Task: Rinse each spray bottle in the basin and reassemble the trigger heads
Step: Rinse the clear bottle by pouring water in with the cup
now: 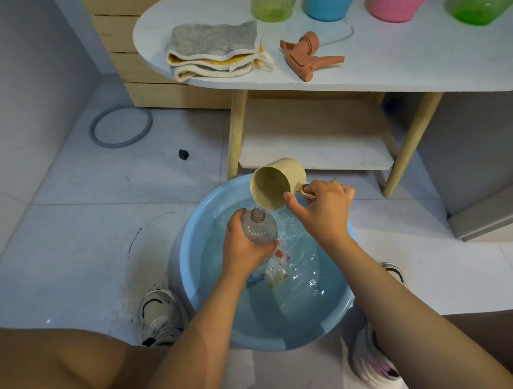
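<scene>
Over the water-filled basin [188,267], the left hand [242,246] grips a clear bottle [261,228] while the right hand [324,208], clamped on a scoop [276,183], pours water in.

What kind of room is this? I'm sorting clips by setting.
Probably a home washing or utility corner: a tiled floor, a blue basin of water on it, and a low white table with folded cloths.

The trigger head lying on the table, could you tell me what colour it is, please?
Terracotta orange; the trigger head shows clearly in the head view.
</scene>
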Demonstrator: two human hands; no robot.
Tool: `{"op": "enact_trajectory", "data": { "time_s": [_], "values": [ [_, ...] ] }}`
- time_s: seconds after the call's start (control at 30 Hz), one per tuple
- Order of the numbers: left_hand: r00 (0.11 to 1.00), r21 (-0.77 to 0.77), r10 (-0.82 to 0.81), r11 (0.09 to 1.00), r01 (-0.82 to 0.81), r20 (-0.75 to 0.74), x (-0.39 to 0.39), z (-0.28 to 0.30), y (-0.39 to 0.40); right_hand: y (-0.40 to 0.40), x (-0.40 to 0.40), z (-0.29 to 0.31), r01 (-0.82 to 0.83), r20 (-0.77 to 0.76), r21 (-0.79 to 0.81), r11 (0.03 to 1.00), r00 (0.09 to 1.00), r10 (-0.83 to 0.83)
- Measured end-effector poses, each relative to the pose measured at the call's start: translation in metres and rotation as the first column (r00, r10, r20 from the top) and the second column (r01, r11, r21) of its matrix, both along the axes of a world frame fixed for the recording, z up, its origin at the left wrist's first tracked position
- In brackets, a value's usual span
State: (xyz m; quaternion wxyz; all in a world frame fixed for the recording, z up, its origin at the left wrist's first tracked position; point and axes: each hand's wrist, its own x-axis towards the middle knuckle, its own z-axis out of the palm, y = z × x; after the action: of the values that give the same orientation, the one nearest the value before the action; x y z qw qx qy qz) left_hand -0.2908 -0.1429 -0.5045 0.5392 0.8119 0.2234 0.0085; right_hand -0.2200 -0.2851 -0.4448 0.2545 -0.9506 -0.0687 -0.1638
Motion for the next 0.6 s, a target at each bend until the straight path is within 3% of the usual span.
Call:
{"op": "enact_trajectory", "data": {
  "time_s": [0.6],
  "values": [
    [1.000,0.068,-0.014,0.998,0.015,-0.021,0.0017,-0.0050,0.0017,0.0035,0.0008,-0.0037,-0.024,0.138,-0.026,0.999,0.990,0.027]
  ]
}}
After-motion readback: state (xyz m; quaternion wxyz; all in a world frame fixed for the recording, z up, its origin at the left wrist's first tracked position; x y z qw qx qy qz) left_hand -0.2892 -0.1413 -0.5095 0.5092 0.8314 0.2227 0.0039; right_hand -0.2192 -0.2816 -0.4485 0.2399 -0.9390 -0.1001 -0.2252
